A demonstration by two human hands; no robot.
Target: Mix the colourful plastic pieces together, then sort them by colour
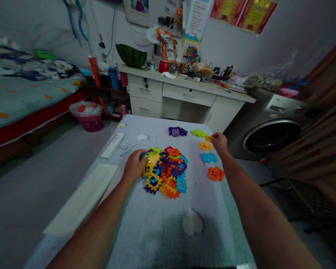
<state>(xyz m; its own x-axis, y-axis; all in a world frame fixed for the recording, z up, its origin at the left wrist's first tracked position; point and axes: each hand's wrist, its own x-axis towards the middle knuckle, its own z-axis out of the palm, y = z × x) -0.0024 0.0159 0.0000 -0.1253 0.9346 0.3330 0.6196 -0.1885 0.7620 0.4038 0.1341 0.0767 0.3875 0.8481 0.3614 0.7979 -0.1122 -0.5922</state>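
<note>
A mixed heap of toothed plastic building pieces [168, 168] in several colours lies mid-table. At its left edge, my left hand [134, 164] is closed with a dark blue interlocking piece [142, 155] between thumb and fingers. My right hand [220, 142] reaches to the far right corner and pinches a yellow interlocking piece [208, 138]. Beside it are lime green pieces [198, 132] and another small yellow group [205, 146]. Nearer me on that side are light blue pieces [209, 157] and orange pieces [215, 173]. Purple pieces [177, 131] lie at the far edge.
A pale cloth [196, 209] with heart prints covers the table. Along its left side are a long white box [84, 198] and a smaller white strip [112, 146]. Behind stands a white desk [189, 94] crowded with things, with a washing machine [271, 127] to the right.
</note>
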